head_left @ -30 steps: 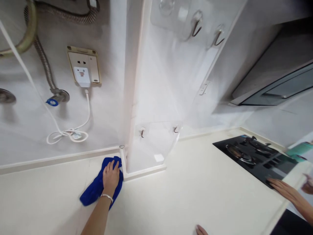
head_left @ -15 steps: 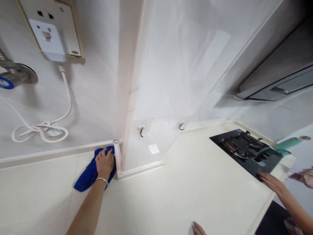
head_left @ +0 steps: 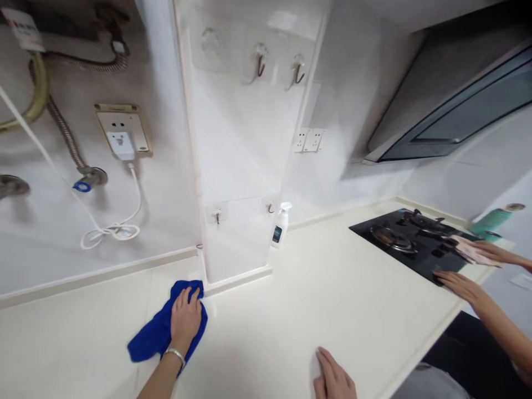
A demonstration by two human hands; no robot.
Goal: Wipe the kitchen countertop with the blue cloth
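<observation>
My left hand (head_left: 185, 317), with a bracelet at the wrist, presses a crumpled blue cloth (head_left: 152, 337) onto the white countertop (head_left: 266, 321). Its fingers are laid over the cloth, near the front left corner of the pillar base (head_left: 239, 281). At the bottom of the view, my right hand (head_left: 336, 377) rests on the countertop with nothing visible in it. Its fingers are stretched out and the thumb stands a little apart. Part of this hand is cut off by the frame edge.
A co-worker's hand (head_left: 457, 284) lies at the gas stove (head_left: 388, 252); the other holds a pink cloth (head_left: 467, 249). Behind the hooked pillar (head_left: 245, 155) stands a white spray bottle (head_left: 280, 226). A plugged cable (head_left: 137, 194) hangs on the left wall; a range hood (head_left: 415, 105) juts out.
My left hand and the blue cloth have come away from the back wall, toward me along the pillar base. The view has tilted up. More of my right hand shows. The co-worker's pink cloth is now on the stove.
</observation>
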